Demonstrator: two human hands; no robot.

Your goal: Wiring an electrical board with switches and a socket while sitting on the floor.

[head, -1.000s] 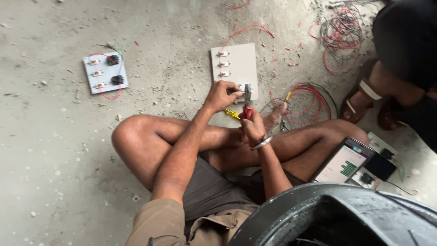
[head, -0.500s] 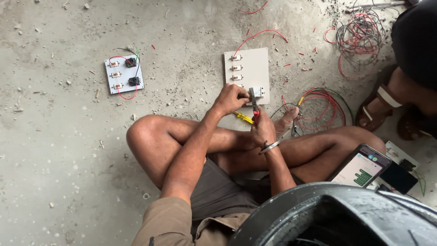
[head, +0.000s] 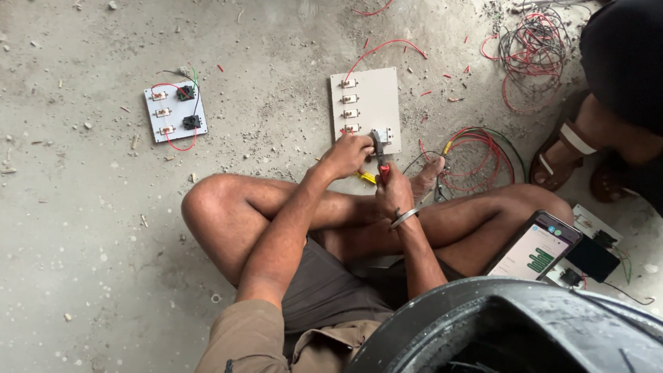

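In the head view, a person sits cross-legged on a rough concrete floor (head: 83, 228), both arms stretched forward over the knees. The left hand (head: 347, 153) rests on the near edge of a pale rectangular switch board (head: 376, 97) that lies flat on the floor just ahead of the legs; its fingers are curled down against the board's lower left corner, beside the lowest of four small switches set in a column along the board's left side. The right hand (head: 394, 192), with a metal bangle at the wrist, is closed around the red handles of a pair of pliers (head: 380, 148), whose dark nose points away from the body and meets a small metal fitting at the board's near edge. A yellow-handled tool (head: 366, 177) lies on the floor between the two hands, partly hidden by them. A red wire (head: 380, 47) arcs from the top of the board.

To the left, well apart, lies a smaller white board (head: 171, 112) carrying switches, two black sockets and red and green wires. To the right of the person's foot sits a coil of red wire (head: 480, 155), and a tangle of red and grey wire (head: 528, 52) lies further off. Another person's sandalled foot (head: 563, 155) stands near the coil. A smartphone (head: 535, 250) with a lit screen rests against the person's right knee. A dark curved tyre-like rim (head: 511, 324) fills the lower right corner.
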